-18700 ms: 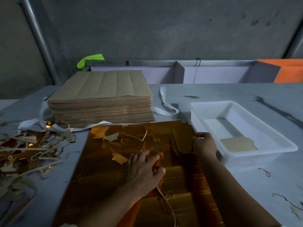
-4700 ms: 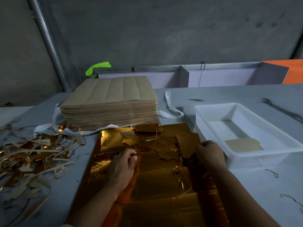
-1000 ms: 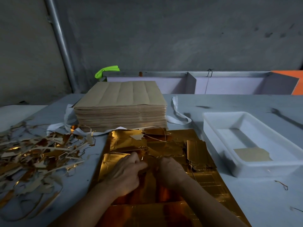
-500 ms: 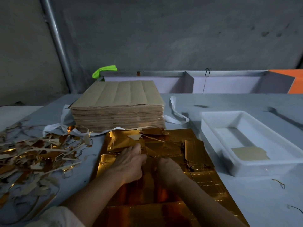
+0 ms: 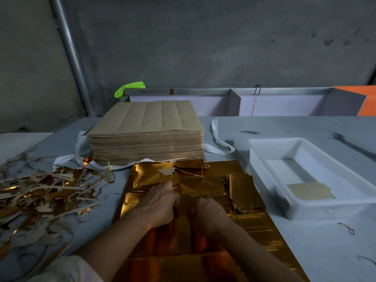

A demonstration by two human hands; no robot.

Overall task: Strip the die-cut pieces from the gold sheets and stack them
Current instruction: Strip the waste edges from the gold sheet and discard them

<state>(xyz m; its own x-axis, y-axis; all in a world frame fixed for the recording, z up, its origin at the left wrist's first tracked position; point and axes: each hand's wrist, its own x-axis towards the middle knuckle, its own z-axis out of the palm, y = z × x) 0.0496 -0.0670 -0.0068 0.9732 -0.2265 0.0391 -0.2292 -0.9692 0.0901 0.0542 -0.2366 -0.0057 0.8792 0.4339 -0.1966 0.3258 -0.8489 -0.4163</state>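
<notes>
A gold die-cut sheet (image 5: 256, 224) lies flat on the table in front of me, its far part torn and crumpled. My left hand (image 5: 157, 203) and my right hand (image 5: 207, 212) sit close together at its middle, both pinching gold material; the fingertips are hidden. A small pile of stripped gold pieces (image 5: 243, 188) rests on the sheet just right of my right hand. Behind the sheet stands a tall stack of sheets (image 5: 146, 131) with the brown back side up.
A heap of gold and brown waste strips (image 5: 40, 198) covers the table at the left. A white plastic tray (image 5: 356, 192) at the right holds one brown piece (image 5: 309, 193). White strapping (image 5: 219, 143) lies around the stack. Grey wall and low dividers (image 5: 234, 102) stand behind.
Over the last second my hands have stayed together at the sheet's middle, shifting only slightly. Earlier my right hand was at the pile of pieces on the right; it has come inward.
</notes>
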